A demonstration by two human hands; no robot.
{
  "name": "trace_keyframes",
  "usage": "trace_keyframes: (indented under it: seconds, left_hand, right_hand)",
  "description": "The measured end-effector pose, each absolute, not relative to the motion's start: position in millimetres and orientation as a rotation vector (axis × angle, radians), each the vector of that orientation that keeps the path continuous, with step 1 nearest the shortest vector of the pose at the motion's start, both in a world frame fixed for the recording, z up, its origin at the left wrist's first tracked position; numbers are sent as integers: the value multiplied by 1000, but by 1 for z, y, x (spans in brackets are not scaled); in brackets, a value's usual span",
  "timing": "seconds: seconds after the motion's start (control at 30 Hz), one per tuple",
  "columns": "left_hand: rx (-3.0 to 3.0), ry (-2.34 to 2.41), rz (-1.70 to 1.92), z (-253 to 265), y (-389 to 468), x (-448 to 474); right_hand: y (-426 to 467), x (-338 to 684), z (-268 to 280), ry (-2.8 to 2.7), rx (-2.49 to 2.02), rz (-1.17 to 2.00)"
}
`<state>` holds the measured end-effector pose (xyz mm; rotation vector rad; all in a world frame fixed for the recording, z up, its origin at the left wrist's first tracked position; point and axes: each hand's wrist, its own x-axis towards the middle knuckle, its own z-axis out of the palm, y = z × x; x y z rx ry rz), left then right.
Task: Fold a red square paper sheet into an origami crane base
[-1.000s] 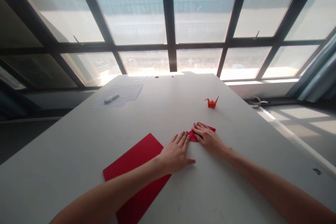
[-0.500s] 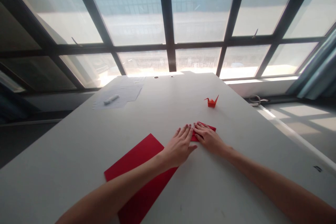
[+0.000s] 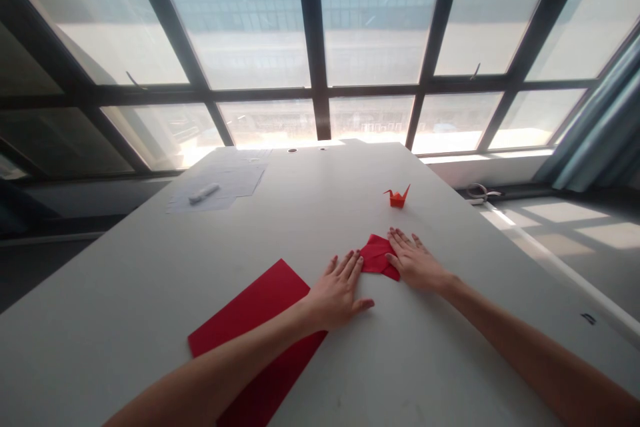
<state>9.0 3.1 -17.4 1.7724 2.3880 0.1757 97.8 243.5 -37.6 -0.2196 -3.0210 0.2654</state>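
A small folded piece of red paper (image 3: 376, 256) lies flat on the white table between my hands. My left hand (image 3: 340, 290) is flat, fingers stretched out and thumb spread, with its fingertips at the paper's left edge. Lying over the right side of the same paper is my right hand (image 3: 413, 260), fingers extended; it covers part of the folds. Under my left forearm is a larger red sheet (image 3: 255, 310), partly hidden by the arm. A folded orange-red paper crane (image 3: 398, 198) stands upright beyond my right hand.
White papers (image 3: 240, 177) lie at the far left of the table (image 3: 150, 293), with a white tube-shaped object (image 3: 204, 193) on them. Large windows rise behind the table. A coiled cable (image 3: 477, 192) sits past the right edge, near a curtain (image 3: 590, 137).
My hands have moved apart, the right one shifting outward, so more of the small folded paper shows. The camera view has shifted slightly. The crane stands where it was.
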Motion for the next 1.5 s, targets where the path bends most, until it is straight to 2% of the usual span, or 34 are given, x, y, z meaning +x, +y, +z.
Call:
trace_keyframes:
  seconds: [0.1, 0.23, 0.3, 0.63, 0.77, 0.87, 0.97, 1.2, 1.37, 1.5]
  left_hand:
    - [1766, 2388, 165, -19, 4, 9]
    - [1809, 2421, 181, -21, 4, 10]
    - [1828, 2436, 191, -21, 4, 10]
    - [1728, 2381, 161, -13, 5, 10]
    - [1713, 2377, 139, -11, 4, 11]
    - [1744, 2391, 142, -13, 4, 11]
    - [1769, 2404, 146, -15, 4, 10]
    - [1706, 2362, 77, -3, -1, 8]
    - [1424, 2540, -92, 6, -11, 2]
    - [1499, 2754, 142, 6, -2, -5]
  right_hand:
    - [228, 102, -26, -2901, -275, 221]
    - [185, 106, -21, -2956, 206, 321]
    - [178, 108, -23, -2996, 276, 364]
    - [280, 130, -31, -3030, -91, 225]
    - [253, 125, -15, -2902, -167, 269]
    - [218, 120, -8, -2918, 155, 349]
    - [201, 119, -14, -3007, 265, 386]
    - [223, 125, -27, -3079, 188, 334]
    - [223, 126, -25, -3101, 157, 321]
    - [219, 125, -27, -3050, 161, 344]
